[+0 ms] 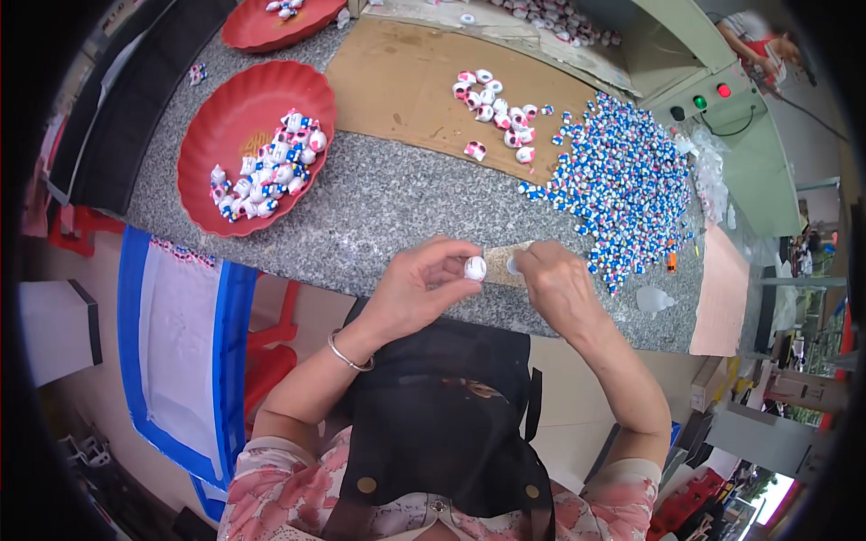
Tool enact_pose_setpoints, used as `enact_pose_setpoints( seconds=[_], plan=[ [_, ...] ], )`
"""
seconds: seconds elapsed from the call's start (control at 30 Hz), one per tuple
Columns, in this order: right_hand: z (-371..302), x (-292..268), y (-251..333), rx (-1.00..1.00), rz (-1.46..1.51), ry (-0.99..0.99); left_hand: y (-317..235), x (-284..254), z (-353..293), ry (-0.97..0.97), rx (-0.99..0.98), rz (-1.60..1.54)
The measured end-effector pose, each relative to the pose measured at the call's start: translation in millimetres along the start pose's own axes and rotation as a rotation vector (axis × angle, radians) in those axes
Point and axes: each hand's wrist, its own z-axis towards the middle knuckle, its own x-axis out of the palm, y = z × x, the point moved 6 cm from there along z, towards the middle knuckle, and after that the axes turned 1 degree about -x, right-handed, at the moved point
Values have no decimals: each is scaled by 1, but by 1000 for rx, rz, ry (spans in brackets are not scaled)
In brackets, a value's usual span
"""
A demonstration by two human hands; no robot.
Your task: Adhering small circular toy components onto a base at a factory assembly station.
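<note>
Between the thumb and fingers of my left hand (419, 281) is a small white rounded toy head (474, 268) with dark marks on it. My right hand (557, 284) is closed round a small pale, translucent piece (513, 265), mostly hidden by the fingers. Both hands are over the front edge of the speckled stone worktop, a short way apart. A tan strip (502, 263) lies between them. To the right spreads a big heap of tiny blue-and-white toy bodies (622, 180). Loose white-and-pink heads (501, 111) lie on the cardboard (388, 81) further back.
A red fluted bowl (203, 135) at left holds several joined figures; another red bowl (262, 32) is behind it. A translucent squeeze bottle (654, 299) and an orange object (671, 260) lie by the heap. A green cabinet (753, 149) stands at back right, a blue-rimmed tray (135, 334) at lower left.
</note>
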Motion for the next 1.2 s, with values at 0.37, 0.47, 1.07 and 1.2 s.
enact_pose_setpoints(
  seconds=[0.37,0.47,1.07,1.2],
  plan=[
    [0,0,1,-39,18,-19,3,5,2,-68,176,392],
    [-4,-1,-6,-9,71,-51,3,12,7,-82,306,510],
    [-38,-24,1,193,793,-256,4,41,15,343,-14,201],
    [-43,-19,9,255,803,-203,9,44,9,336,-64,254]
  ],
)
